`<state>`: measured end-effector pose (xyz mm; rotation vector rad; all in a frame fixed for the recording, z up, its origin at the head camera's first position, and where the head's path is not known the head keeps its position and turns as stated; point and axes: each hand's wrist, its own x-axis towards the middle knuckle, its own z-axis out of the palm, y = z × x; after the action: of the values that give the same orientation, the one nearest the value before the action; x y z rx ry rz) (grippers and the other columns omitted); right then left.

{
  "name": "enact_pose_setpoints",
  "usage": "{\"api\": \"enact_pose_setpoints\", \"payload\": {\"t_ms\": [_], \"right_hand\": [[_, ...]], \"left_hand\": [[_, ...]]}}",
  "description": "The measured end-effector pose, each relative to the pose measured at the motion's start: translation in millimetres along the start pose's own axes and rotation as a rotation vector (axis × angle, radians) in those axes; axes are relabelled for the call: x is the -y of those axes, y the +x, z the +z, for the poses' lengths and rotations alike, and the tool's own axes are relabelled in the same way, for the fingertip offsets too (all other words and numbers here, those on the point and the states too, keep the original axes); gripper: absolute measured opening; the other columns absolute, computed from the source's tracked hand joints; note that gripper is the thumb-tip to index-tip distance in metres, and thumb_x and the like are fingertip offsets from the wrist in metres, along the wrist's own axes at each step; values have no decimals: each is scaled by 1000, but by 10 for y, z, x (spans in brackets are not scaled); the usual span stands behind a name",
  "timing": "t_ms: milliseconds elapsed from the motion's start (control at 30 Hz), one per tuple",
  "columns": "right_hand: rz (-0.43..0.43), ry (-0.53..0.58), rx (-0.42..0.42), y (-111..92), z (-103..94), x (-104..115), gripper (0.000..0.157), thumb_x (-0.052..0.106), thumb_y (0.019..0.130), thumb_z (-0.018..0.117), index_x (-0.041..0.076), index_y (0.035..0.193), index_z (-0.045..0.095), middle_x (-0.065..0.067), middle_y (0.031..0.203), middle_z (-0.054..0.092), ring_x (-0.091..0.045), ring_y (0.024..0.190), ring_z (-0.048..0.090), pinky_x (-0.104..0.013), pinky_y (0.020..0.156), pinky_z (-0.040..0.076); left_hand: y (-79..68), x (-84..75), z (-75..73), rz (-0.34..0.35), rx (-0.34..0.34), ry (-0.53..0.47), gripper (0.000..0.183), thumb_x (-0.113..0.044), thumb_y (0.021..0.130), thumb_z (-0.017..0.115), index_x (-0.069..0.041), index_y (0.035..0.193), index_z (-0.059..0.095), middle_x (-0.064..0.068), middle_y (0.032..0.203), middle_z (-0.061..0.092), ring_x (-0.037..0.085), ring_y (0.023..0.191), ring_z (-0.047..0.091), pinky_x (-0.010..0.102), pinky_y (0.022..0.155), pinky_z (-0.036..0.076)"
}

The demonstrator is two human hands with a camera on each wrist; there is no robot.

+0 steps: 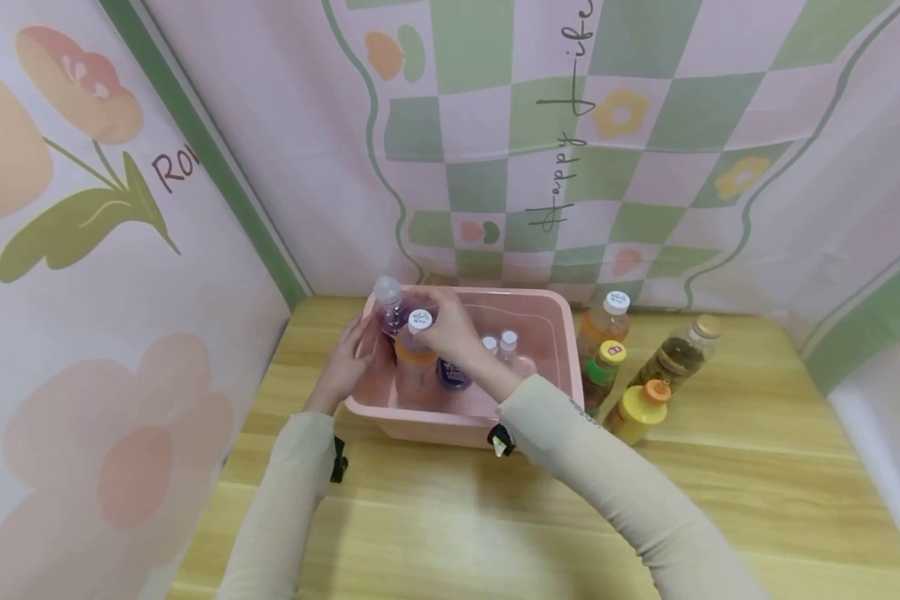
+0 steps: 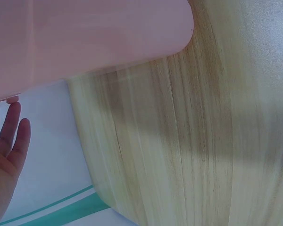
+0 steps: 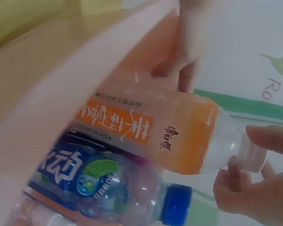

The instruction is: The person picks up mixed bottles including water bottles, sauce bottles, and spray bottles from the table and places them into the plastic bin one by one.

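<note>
My right hand [image 1: 450, 329] pinches the neck of an orange-labelled drink bottle [image 1: 416, 371], just under its white cap. The bottle stands in a pink plastic tub [image 1: 427, 429], and its label [image 3: 132, 125] shows large in the right wrist view. Beside it is a blue-labelled bottle [image 3: 108, 181] with a blue cap. My left hand [image 1: 341, 367] rests at the tub's left rim, and the fingers that show in the left wrist view [image 2: 12, 136] are fairly straight. Close to it, a bottle of purple drink [image 1: 390, 304] stands in the tub's back left corner.
Small white-capped bottles [image 1: 507, 346] stand in the tub. Right of it on the wooden table [image 1: 435, 517] are a white-capped orange drink bottle [image 1: 607, 321], a yellow-capped green-labelled bottle [image 1: 602, 371], a dark drink bottle [image 1: 675, 358] and a yellow bottle [image 1: 637, 408]. Patterned cloth hangs behind.
</note>
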<state>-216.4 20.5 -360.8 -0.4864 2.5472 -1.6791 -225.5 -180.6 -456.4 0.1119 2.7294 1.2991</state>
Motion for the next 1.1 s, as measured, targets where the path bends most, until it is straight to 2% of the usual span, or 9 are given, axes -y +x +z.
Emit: {"api": "enact_pose_setpoints", "payload": {"t_ms": [133, 267, 467, 600, 867, 1100], "right_hand": [[-29, 24, 7, 30, 62, -76, 62, -20, 67, 58, -9, 128, 52, -29, 128, 54, -42, 123, 51, -47, 110, 42], [0, 6, -26, 46, 113, -137, 61, -19, 65, 60, -7, 124, 56, -25, 128, 56, -38, 124, 49, -46, 112, 39], [17, -11, -47, 61, 197, -201, 61, -18, 63, 66, -5, 122, 58, -22, 126, 59, -34, 123, 52, -41, 111, 42], [43, -32, -45, 52, 245, -233, 63, -15, 63, 69, -3, 124, 57, -20, 126, 59, -34, 122, 51, -42, 109, 42], [105, 20, -23, 37, 321, -269, 62, -14, 68, 69, -1, 127, 55, -22, 125, 56, -35, 114, 58, -40, 102, 50], [137, 53, 0, 41, 375, -276, 61, -11, 73, 69, 2, 131, 52, -19, 129, 57, -33, 118, 58, -39, 103, 50]], "left_hand": [[-3, 2, 2, 4, -5, 9, 71, -4, 90, 53, -17, 153, 23, 10, 163, 9, 39, 147, 15, 60, 119, 17], [-6, 3, 2, 1, -7, 12, 71, -4, 90, 53, -17, 152, 23, 9, 163, 9, 38, 148, 15, 60, 119, 17], [7, 4, 10, -19, 10, -2, 70, -5, 90, 52, -17, 153, 22, 7, 163, 6, 37, 148, 13, 61, 118, 17], [13, 9, 12, -30, 15, -6, 70, -6, 91, 51, -19, 153, 22, 6, 163, 5, 37, 148, 12, 62, 118, 17], [9, 13, 11, -41, 27, -21, 70, -5, 92, 51, -22, 153, 21, 5, 163, 3, 38, 149, 9, 64, 117, 17], [15, 8, 13, -50, 30, -13, 71, -6, 92, 51, -23, 153, 20, 5, 163, 2, 38, 149, 9, 64, 117, 16]]}}
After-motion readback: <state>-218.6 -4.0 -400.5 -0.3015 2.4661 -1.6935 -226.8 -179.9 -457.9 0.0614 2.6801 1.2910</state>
